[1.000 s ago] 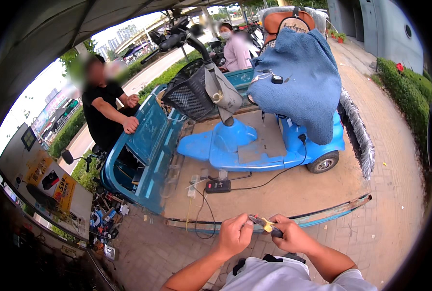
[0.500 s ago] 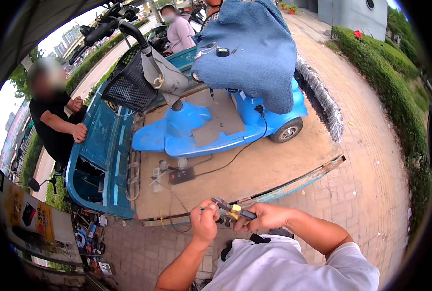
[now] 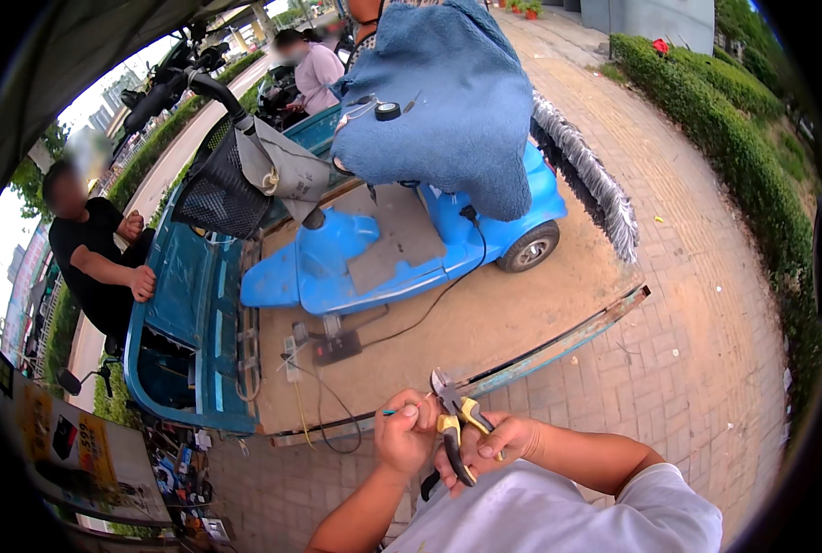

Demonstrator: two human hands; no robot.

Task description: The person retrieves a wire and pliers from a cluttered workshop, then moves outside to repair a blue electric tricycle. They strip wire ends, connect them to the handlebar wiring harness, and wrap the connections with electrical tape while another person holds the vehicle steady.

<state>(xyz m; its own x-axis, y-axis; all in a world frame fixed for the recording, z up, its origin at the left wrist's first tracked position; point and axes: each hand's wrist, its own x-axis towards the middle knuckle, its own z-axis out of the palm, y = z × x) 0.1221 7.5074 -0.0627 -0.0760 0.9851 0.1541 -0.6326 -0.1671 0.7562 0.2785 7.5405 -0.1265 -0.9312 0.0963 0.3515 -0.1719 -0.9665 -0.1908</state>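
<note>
My left hand (image 3: 403, 437) is closed in a pinch on a thin wire (image 3: 390, 412), whose teal-green end sticks out to the left of the fingers. In my right hand (image 3: 505, 444) is a pair of cutting pliers (image 3: 450, 398) with yellow-and-black handles. The handles are spread apart, and the metal jaws point up and away from me, right beside my left fingertips. Whether the jaws touch the wire is too small to tell. Both hands are in front of my body, just short of the near edge of the cargo bed (image 3: 484, 341).
On the bed stands a blue mobility scooter (image 3: 374, 267), its seat under a blue cloth (image 3: 438, 101) bearing a black tape roll (image 3: 388, 111). A cable runs to a black charger (image 3: 336, 347) beside a power strip (image 3: 291, 359). A person in black (image 3: 97, 253) grips the bed's left side.
The pliers' handles have spread open and the tool has turned more upright. Both hands have shifted slightly right and down in the picture. The view has tilted a little.
</note>
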